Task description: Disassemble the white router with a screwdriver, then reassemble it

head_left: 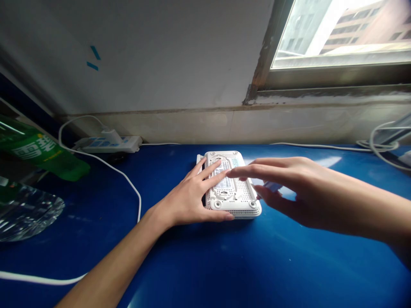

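Note:
A white router (242,192) lies underside up on the blue table, showing its vent holes, round feet and a printed label. My left hand (189,192) is open, its fingers spread flat across the router's left part and its thumb along the near edge. From the right, my right hand (289,179) reaches over the router's right edge, index finger stretched out to the label close to my left fingertips. Between its thumb and curled fingers sits a small pale object (272,186), mostly hidden; its kind cannot be made out.
A power strip (125,144) with a white plug stands by the wall at the back left. A white cable (131,182) loops across the table's left side. Green (48,149) and clear bottles (32,211) lie at the left. Coiled cable (379,143) sits at the back right.

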`<act>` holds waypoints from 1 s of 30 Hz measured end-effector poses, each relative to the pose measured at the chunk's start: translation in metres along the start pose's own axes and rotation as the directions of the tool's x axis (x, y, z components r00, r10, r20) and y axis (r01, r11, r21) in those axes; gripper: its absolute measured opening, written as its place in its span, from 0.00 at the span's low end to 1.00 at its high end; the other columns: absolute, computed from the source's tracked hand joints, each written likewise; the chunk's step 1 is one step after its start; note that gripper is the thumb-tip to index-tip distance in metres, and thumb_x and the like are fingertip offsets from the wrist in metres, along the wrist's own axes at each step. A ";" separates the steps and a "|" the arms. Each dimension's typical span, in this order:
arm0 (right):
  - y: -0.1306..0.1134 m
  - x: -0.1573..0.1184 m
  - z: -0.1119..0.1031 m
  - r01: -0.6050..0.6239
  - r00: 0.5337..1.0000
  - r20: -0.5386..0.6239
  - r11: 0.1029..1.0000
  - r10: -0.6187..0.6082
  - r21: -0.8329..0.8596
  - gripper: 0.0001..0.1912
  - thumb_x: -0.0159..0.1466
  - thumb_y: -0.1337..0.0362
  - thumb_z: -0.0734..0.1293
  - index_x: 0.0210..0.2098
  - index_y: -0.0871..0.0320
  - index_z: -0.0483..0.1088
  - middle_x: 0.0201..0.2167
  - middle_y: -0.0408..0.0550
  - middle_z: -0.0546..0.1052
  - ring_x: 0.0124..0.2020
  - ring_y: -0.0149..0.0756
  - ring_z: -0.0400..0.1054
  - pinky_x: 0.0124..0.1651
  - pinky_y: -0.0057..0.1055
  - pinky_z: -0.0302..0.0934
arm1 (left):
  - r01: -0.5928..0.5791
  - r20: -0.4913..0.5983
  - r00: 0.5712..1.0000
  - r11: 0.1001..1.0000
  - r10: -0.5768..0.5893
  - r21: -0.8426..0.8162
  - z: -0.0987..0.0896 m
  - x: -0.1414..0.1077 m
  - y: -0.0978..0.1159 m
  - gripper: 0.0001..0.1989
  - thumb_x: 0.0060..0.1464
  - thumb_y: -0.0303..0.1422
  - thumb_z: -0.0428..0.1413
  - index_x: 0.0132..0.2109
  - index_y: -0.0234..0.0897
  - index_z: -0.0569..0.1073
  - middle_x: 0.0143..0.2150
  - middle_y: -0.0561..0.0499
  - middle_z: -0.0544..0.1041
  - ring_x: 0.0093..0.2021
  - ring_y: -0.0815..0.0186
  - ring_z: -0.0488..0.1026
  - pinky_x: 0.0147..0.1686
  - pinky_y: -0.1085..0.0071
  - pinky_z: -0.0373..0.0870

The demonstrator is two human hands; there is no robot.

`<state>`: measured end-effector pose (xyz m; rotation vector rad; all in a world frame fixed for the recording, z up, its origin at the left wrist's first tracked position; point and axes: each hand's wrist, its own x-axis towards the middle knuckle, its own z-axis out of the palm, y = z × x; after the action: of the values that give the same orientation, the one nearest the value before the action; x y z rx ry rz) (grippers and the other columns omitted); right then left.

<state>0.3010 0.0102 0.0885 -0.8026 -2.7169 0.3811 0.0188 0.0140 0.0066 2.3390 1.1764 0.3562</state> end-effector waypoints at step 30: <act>-0.001 0.002 -0.003 -0.008 1.000 0.000 1.000 0.008 0.023 0.22 0.74 0.59 0.69 0.66 0.42 0.73 0.53 0.47 0.85 0.42 0.41 0.82 0.38 0.31 0.72 | -0.008 -0.008 1.000 1.000 0.007 -0.016 0.000 0.000 0.000 0.58 0.51 0.69 0.64 0.80 0.53 0.56 0.84 0.53 0.45 0.83 0.36 0.31 0.78 0.34 0.46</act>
<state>0.3003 0.0110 0.0921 -0.8071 -2.7047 0.4131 0.0184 0.0139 0.0069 2.3307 1.1644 0.3761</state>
